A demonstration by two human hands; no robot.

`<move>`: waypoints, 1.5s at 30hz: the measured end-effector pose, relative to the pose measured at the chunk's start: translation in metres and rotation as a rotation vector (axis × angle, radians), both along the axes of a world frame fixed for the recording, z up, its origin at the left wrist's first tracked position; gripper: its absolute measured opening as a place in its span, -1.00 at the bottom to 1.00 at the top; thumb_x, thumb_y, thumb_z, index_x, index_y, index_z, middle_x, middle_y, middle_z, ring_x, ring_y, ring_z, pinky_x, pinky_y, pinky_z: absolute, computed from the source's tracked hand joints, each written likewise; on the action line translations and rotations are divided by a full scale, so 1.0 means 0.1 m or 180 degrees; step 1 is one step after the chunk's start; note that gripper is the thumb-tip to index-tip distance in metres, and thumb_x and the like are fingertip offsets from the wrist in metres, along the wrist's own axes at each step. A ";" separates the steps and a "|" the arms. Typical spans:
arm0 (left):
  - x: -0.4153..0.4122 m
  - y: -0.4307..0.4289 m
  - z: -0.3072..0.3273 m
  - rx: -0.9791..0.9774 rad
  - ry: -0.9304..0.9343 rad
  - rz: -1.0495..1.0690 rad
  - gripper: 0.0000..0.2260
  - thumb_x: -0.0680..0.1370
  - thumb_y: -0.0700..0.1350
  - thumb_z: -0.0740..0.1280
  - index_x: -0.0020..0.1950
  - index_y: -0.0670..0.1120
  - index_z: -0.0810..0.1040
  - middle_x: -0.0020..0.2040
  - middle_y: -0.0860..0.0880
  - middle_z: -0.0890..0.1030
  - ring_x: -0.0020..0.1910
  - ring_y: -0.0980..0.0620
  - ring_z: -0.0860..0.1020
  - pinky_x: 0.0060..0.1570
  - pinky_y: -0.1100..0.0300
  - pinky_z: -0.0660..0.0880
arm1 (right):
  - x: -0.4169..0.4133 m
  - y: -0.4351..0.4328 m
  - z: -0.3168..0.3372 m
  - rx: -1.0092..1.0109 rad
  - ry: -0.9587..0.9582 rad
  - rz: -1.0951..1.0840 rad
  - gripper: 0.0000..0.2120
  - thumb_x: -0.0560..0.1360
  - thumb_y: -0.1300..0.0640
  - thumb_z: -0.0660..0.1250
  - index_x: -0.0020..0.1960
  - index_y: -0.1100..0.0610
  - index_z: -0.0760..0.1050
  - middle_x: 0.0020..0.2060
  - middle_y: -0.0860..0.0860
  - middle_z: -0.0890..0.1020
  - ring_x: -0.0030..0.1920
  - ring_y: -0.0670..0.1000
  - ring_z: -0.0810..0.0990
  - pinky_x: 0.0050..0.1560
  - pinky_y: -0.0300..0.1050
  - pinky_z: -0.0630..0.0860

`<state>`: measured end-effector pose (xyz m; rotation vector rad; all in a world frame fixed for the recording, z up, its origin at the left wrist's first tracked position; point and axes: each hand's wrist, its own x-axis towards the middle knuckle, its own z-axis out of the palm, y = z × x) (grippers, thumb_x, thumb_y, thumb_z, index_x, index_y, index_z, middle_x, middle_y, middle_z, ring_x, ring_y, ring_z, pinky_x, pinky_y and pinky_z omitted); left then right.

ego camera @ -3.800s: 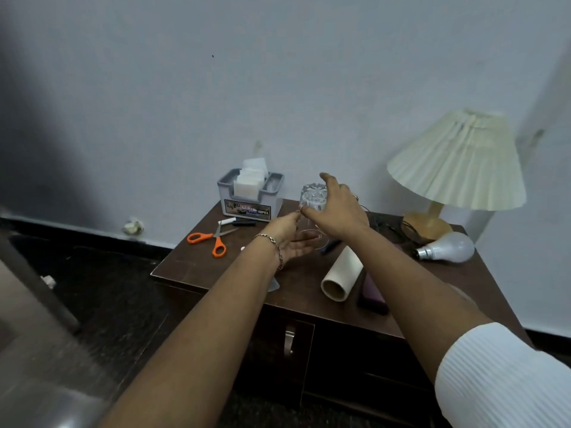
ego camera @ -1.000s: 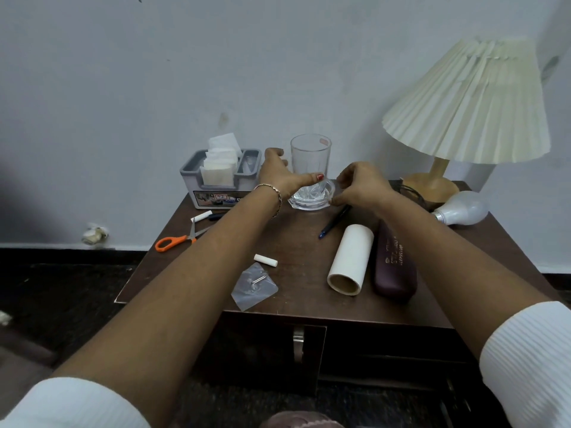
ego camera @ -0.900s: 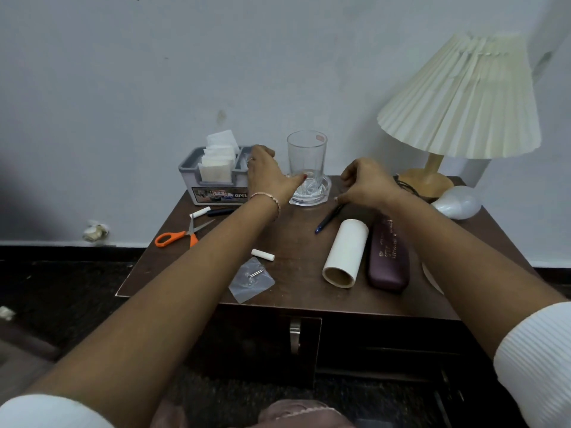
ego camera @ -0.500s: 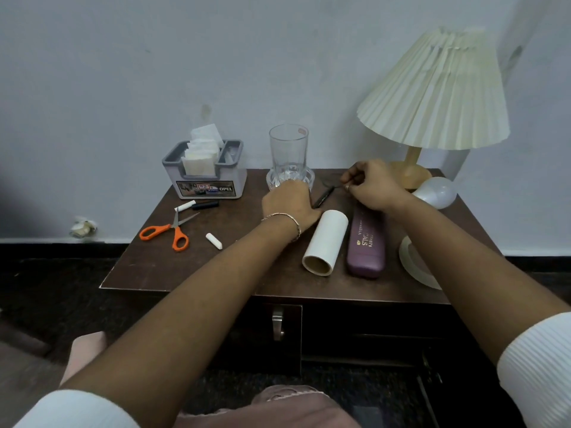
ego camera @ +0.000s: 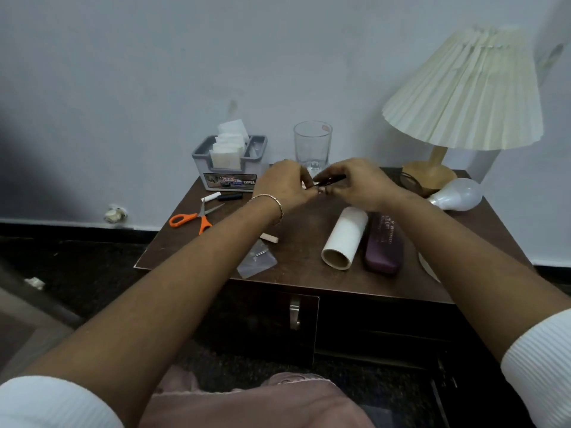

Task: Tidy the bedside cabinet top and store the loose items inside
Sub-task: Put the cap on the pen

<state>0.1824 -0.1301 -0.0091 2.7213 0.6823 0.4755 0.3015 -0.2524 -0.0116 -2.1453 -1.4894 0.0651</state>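
Observation:
My left hand [ego camera: 284, 188] and my right hand [ego camera: 361, 186] meet above the back middle of the brown cabinet top [ego camera: 306, 268]. Both pinch a thin dark pen [ego camera: 332, 179], which is lifted off the wood in front of a clear glass [ego camera: 312, 146]. Loose on the top lie orange scissors [ego camera: 191, 216], a black marker with a white cap [ego camera: 224, 197], a small white stick [ego camera: 269, 238], a clear plastic bag [ego camera: 256, 262], a white tube [ego camera: 346, 237], a purple glasses case [ego camera: 384, 242] and a white bulb [ego camera: 457, 194].
A grey organizer box [ego camera: 230, 163] with white papers stands at the back left. A pleated lamp [ego camera: 469, 94] stands at the back right. A pale disc [ego camera: 428, 267] shows by my right forearm. The cabinet door with a metal handle [ego camera: 295, 313] is shut.
The pen has come up off the cabinet top and both hands now hold it together. My left hand moved back from beside the tube toward the glass.

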 end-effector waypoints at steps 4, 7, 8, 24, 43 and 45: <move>-0.22 0.20 0.12 -0.0265 -0.0083 0.0002 -0.84 0.40 0.06 0.42 -0.15 0.00 0.64 -0.35 0.11 0.54 -0.21 0.05 0.58 -0.19 0.22 0.47 | -0.14 0.20 0.05 0.0013 -0.0106 0.0217 -0.78 0.50 0.08 0.38 0.14 0.05 0.62 0.04 -0.03 0.69 0.06 -0.02 0.62 0.11 -0.06 0.54; -0.44 0.38 0.20 -0.0472 -0.0090 0.0085 -0.80 0.40 0.05 0.46 -0.09 -0.04 0.66 -0.41 0.16 0.46 -0.32 0.13 0.48 -0.23 0.25 0.39 | -0.24 0.36 0.04 0.0046 -0.0021 0.0310 -0.78 0.52 0.12 0.37 0.14 0.12 0.61 0.02 0.02 0.68 0.02 0.01 0.62 0.07 -0.05 0.54; -0.51 0.44 0.21 -0.0463 -0.0047 0.0126 -0.78 0.39 0.06 0.48 -0.07 -0.03 0.65 -0.39 0.16 0.46 -0.31 0.13 0.47 -0.24 0.26 0.37 | -0.27 0.40 0.03 0.0065 -0.0021 0.0296 -0.79 0.53 0.13 0.35 0.14 0.13 0.60 0.02 0.03 0.68 0.00 0.02 0.60 0.04 -0.05 0.53; -0.70 0.88 -0.29 0.1205 0.1091 0.0969 -0.73 0.53 -0.04 0.34 0.20 -0.09 0.55 0.17 -0.14 0.55 0.14 -0.16 0.54 0.00 0.03 0.50 | -0.41 0.50 -0.15 0.0024 0.0067 0.0099 -0.85 0.55 0.18 0.30 0.10 0.16 0.55 -0.01 0.05 0.63 -0.01 0.00 0.55 0.01 -0.13 0.44; -0.65 0.91 -0.31 0.0911 0.0991 0.0350 -0.69 0.54 -0.04 0.33 0.26 -0.08 0.47 0.23 -0.14 0.48 0.16 -0.17 0.51 0.08 -0.03 0.50 | -0.42 0.25 -0.14 -0.0167 -0.0049 -0.0175 -0.76 0.56 0.12 0.30 0.20 0.13 0.57 0.11 0.05 0.63 0.11 0.03 0.57 0.06 -0.19 0.42; -0.67 0.89 -0.30 0.1019 0.0939 0.0126 -0.73 0.56 -0.03 0.30 0.23 -0.09 0.48 0.20 -0.12 0.49 0.14 -0.15 0.52 0.06 -0.02 0.51 | -0.43 0.26 -0.14 -0.0151 -0.0028 -0.0188 -0.76 0.56 0.11 0.30 0.20 0.11 0.57 0.11 0.04 0.64 0.10 0.02 0.57 0.04 -0.21 0.40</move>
